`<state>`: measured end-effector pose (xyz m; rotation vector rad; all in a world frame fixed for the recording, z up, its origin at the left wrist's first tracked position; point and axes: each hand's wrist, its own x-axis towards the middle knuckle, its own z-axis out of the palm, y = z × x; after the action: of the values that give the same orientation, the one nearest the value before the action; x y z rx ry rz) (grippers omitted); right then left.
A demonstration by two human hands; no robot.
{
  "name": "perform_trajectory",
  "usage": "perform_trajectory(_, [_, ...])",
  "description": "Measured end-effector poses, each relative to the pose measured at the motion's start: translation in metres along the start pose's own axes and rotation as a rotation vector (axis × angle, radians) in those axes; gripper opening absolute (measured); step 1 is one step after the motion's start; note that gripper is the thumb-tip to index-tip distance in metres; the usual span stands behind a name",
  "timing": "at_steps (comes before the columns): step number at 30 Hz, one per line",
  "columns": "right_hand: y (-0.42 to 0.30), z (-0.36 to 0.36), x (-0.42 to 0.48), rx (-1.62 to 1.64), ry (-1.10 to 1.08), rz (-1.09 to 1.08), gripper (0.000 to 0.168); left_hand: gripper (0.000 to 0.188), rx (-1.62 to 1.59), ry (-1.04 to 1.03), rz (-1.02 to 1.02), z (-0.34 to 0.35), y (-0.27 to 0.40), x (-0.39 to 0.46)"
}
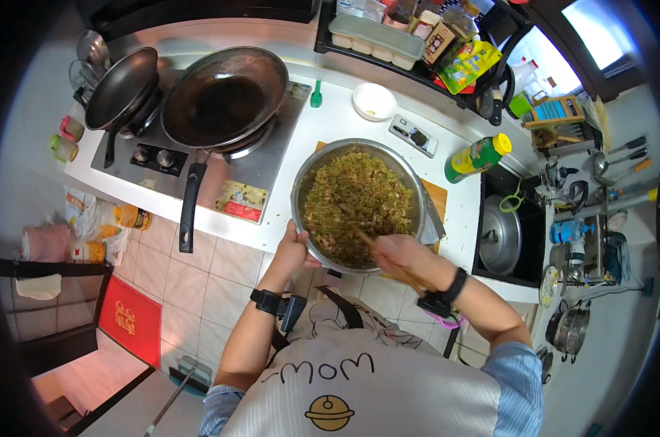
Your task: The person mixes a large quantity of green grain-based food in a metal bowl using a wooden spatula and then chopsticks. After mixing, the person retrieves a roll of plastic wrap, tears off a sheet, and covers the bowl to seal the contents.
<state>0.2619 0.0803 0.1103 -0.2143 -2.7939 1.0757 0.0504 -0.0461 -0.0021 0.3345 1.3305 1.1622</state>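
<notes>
A large stainless steel bowl (299, 188) holds a chopped green and brown food mixture (362, 188). My left hand (296, 248) grips the near left side of the bowl's rim. Over the near right rim, my right hand (406, 255) is closed around wooden chopsticks (366, 238), whose lower ends reach into the darker, blurred part of the mixture. Beneath the bowl lies a wooden cutting board (436, 195). A cleaver's flat metal blade (432, 221) shows at the bowl's right side, its remainder hidden.
On the left, a wok (226, 98) and a second pan (123, 90) rest on the gas stove, the wok's handle (187, 207) jutting past the counter edge. A green bottle with a yellow cap (474, 158), phone (413, 135) and white bowl (374, 101) stand around. A lidded pot (499, 235) sits in the sink.
</notes>
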Motion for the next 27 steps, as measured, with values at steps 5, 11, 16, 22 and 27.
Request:
perform_trajectory(5, [0.041, 0.000, 0.049, -0.135, -0.002, 0.215, 0.011, 0.034, 0.043, -0.014, -0.025, -0.001, 0.008, -0.003])
perform_trajectory(11, [0.048, -0.044, 0.011, -0.191, 0.104, 0.250, 0.009, 0.036, 0.043, -0.009, -0.039, -0.001, 0.011, -0.007])
perform_trajectory(16, [0.016, 0.006, -0.009, 0.038, 0.054, 0.073, 0.008, 0.031, 0.022, 0.023, -0.004, 0.004, 0.009, -0.005])
perform_trajectory(22, [0.040, 0.007, 0.047, 0.062, 0.117, 0.282, 0.010, 0.027, 0.051, 0.011, -0.025, 0.001, 0.012, -0.005])
perform_trajectory(27, [0.041, -0.031, 0.016, -0.262, 0.246, 0.258, 0.012, 0.026, 0.051, -0.013, 0.023, 0.000, 0.006, -0.002])
